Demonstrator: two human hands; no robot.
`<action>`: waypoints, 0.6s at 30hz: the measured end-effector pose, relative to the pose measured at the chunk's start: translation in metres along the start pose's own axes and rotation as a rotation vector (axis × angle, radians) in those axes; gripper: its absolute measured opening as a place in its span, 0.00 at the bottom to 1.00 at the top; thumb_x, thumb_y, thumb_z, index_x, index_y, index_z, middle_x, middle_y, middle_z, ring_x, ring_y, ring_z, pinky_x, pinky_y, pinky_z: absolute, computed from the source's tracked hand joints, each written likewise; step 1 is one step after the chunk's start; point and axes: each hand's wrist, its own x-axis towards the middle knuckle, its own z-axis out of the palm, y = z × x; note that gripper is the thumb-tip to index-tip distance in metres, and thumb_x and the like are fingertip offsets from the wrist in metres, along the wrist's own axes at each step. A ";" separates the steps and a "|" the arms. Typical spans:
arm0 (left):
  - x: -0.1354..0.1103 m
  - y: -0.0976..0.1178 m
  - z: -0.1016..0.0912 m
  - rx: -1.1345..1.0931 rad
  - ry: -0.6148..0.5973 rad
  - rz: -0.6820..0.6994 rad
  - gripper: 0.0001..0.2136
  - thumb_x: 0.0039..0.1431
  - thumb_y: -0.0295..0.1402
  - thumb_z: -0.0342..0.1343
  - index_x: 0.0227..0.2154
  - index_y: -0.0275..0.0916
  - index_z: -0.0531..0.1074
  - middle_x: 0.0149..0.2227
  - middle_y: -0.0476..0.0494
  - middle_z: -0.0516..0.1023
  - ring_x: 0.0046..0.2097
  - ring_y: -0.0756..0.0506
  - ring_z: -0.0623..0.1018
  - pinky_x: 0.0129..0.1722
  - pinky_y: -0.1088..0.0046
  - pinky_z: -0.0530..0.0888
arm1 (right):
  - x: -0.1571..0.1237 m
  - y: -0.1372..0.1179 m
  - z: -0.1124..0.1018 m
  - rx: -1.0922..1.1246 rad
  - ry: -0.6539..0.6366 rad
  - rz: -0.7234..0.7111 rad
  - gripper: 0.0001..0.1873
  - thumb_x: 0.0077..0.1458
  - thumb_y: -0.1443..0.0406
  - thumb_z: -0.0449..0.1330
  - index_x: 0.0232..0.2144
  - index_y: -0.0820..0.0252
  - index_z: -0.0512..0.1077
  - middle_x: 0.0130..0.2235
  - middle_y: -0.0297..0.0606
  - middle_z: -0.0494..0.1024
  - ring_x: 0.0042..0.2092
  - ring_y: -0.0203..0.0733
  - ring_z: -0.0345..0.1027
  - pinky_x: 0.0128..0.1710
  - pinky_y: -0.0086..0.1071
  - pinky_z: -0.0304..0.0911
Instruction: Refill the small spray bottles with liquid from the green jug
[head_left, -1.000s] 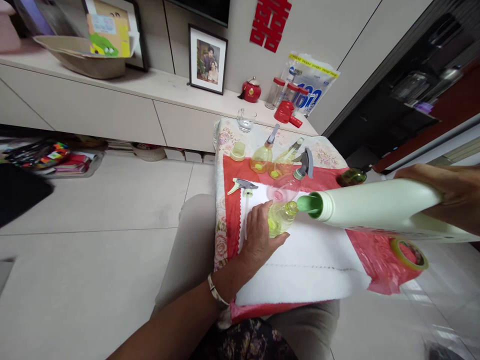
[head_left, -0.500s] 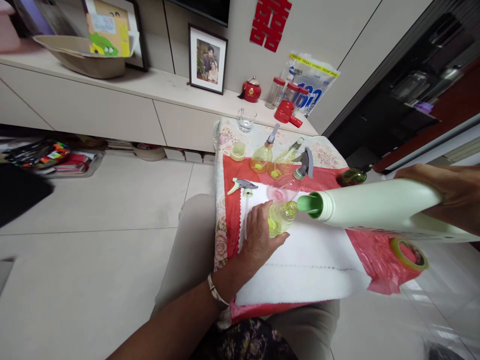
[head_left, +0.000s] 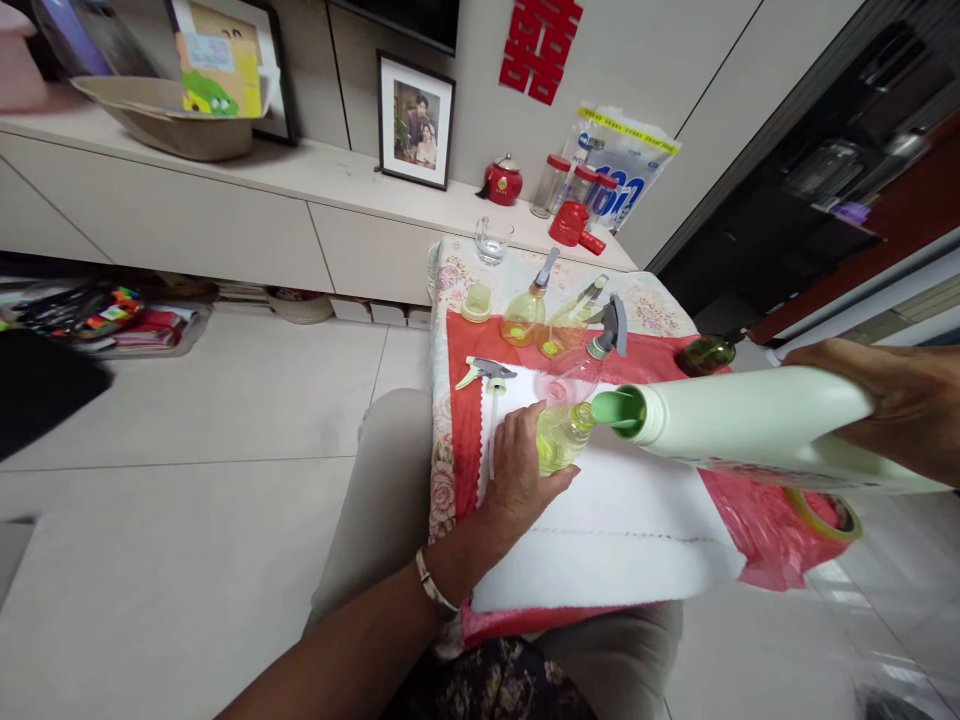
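Observation:
My left hand is wrapped round a yellow-green clear spray bottle with its top off, standing on a white cloth. My right hand grips a large pale green jug, tipped so that its green spout meets the bottle's mouth. Whether liquid flows there I cannot tell. Left of the bottle lies a grey and green trigger sprayer head with its tube running down. A pink clear spray bottle with a grey trigger stands just behind, and a pale green cap sits farther back.
Two yellowish spray bottles, one with a grey trigger, stand at the back. Beyond them is a glass cup. A dark green bottle and a roll of tape lie to the right. A cabinet runs behind the table.
The jug's body end has dropped slightly, and its spout has shifted a little left at the bottle's mouth. My left hand and the bottle have stayed put.

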 end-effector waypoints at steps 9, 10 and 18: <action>0.002 0.001 0.001 -0.005 -0.001 -0.012 0.41 0.41 0.26 0.70 0.58 0.43 0.57 0.53 0.38 0.70 0.55 0.34 0.72 0.56 0.50 0.71 | -0.025 -0.007 0.019 0.387 0.162 0.153 0.22 0.35 0.51 0.55 0.30 0.58 0.76 0.28 0.34 0.75 0.28 0.39 0.66 0.28 0.31 0.60; 0.002 0.000 0.001 0.000 0.001 -0.006 0.41 0.41 0.26 0.70 0.58 0.43 0.57 0.53 0.38 0.70 0.55 0.34 0.72 0.56 0.49 0.71 | -0.028 -0.006 0.025 0.444 0.222 0.213 0.21 0.34 0.53 0.56 0.29 0.59 0.76 0.28 0.35 0.74 0.29 0.39 0.66 0.28 0.31 0.59; 0.003 -0.005 0.001 0.027 0.012 0.010 0.40 0.42 0.29 0.69 0.58 0.40 0.57 0.51 0.37 0.70 0.53 0.34 0.74 0.55 0.48 0.72 | -0.042 0.005 0.096 0.786 0.568 0.575 0.10 0.35 0.62 0.60 0.23 0.62 0.68 0.21 0.31 0.64 0.23 0.32 0.54 0.21 0.28 0.52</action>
